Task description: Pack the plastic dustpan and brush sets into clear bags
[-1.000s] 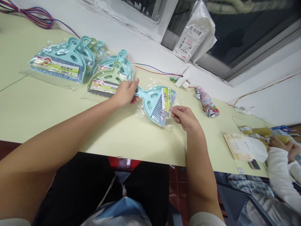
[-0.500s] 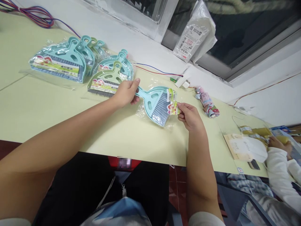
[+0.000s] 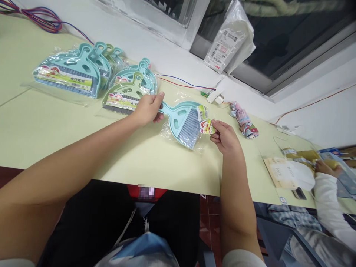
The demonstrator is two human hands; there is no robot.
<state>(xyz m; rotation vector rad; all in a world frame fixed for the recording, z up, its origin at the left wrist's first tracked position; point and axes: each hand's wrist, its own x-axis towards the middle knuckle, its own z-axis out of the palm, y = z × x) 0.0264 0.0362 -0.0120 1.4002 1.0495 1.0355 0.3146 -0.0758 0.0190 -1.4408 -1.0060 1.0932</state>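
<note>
A light blue dustpan [image 3: 174, 119] with a grey-bristled brush [image 3: 189, 128] lies tilted over the table in clear plastic wrap. My left hand [image 3: 151, 108] is closed around its handle. At the bristle end, my right hand [image 3: 224, 136] pinches the edge of a printed label card [image 3: 207, 127] with mushroom pictures. The card's lower part bends away from its green upper part; whether it is folded or torn I cannot tell. Just behind my left hand stands a green dustpan set [image 3: 126, 89] in plastic, with blue ones [image 3: 151, 76] behind it.
More wrapped blue dustpan sets [image 3: 69, 70] stand at the left. Along the wall run thin wires [image 3: 183, 82] to a white plug [image 3: 214, 95]. A patterned cloth bundle [image 3: 244, 120] lies to the right. Further right, a co-worker's hand [image 3: 325, 168] touches yellow packages [image 3: 307, 155].
My right hand has shifted slightly right, and the lower part of the label card has swung outward with it. My left hand stays on the handle. The co-worker's arms have moved.
</note>
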